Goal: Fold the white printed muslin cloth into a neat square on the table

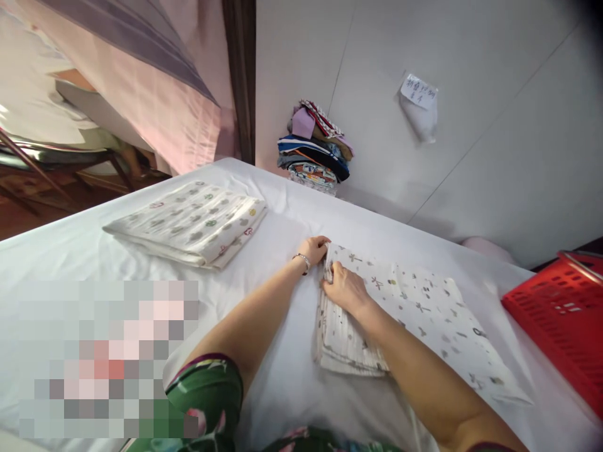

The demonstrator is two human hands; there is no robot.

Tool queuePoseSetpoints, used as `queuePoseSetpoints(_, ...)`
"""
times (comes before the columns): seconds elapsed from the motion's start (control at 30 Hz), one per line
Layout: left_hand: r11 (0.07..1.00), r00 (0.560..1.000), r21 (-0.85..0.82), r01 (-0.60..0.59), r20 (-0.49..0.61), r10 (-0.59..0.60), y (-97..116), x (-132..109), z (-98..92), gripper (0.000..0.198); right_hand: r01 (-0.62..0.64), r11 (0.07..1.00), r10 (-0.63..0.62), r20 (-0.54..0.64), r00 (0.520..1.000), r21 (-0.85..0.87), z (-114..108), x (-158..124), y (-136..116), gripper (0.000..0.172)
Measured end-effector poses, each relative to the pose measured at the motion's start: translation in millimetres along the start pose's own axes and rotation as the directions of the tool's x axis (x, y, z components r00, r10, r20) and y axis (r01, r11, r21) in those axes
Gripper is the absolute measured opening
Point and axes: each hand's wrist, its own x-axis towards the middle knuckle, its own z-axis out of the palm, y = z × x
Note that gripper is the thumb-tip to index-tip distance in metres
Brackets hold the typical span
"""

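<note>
A white cotton cloth [424, 307] with small grey and yellow prints lies folded in layers on the white-covered table, right of centre. My left hand [315, 250] is closed on its far left corner, with a bracelet at the wrist. Nearer to me, my right hand [346, 287] pinches the same left edge, thumb and fingers bent over the layers. Part of the cloth is hidden beneath my right forearm. To the left lies another folded cloth [188, 220], white with grey, green, red and yellow prints, touched by neither hand.
A red plastic basket [556, 320] stands at the right edge. Folded clothes [313, 147] are piled against the grey wall [377, 56], which bears a paper label [419, 91]. Pink curtain fabric [183, 125] hangs at the back left, near a chair [56, 157]. A blurred patch covers the lower left.
</note>
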Motion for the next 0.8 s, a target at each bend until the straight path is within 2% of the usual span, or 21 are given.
queuePoseSetpoints(0.1, 1.000, 1.000, -0.009, -0.012, 0.000, 0.012, -1, 0, 0.7, 0.033, 0.004, 0.993, -0.004, 0.001, 1.000, 0.115, -5, 3, 8, 0.016)
queuePoseSetpoints(0.27, 1.000, 1.000, -0.020, -0.023, -0.007, 0.023, -1, 0, 2.2, 0.034, -0.010, 0.924, 0.002, 0.021, 1.000, 0.382, -4, 7, 25, 0.013)
queuePoseSetpoints(0.4, 1.000, 0.998, 0.027, -0.008, -0.061, 0.010, 3, -7, -5.8, 0.033, -0.046, 0.879, 0.030, 0.042, 0.999, 0.475, 2, 8, 30, 0.016)
queuePoseSetpoints(0.5, 0.991, 0.993, 0.110, 0.083, -0.093, -0.073, 10, -19, -15.9, 0.022, -0.064, 0.869, 0.045, 0.050, 0.998, 0.491, 2, 8, 30, 0.016)
queuePoseSetpoints(0.57, 0.975, 0.986, 0.151, 0.162, -0.068, -0.153, 16, -27, -20.8, 0.025, -0.067, 0.868, 0.048, 0.050, 0.998, 0.492, 1, 8, 30, 0.016)
queuePoseSetpoints(0.63, 0.960, 0.976, 0.182, 0.214, 0.006, -0.219, 22, -35, -22.5, 0.033, -0.071, 0.869, 0.051, 0.054, 0.997, 0.489, 1, 8, 30, 0.016)
queuePoseSetpoints(0.73, 0.937, 0.952, 0.237, 0.258, 0.100, -0.288, 29, -43, -19.7, 0.039, -0.078, 0.870, 0.060, 0.052, 0.997, 0.486, 1, 8, 30, 0.015)
queuePoseSetpoints(0.8, 0.919, 0.936, 0.265, 0.292, 0.120, -0.332, 31, -46, -15.6, 0.036, -0.080, 0.871, 0.067, 0.045, 0.997, 0.485, 1, 7, 29, 0.015)
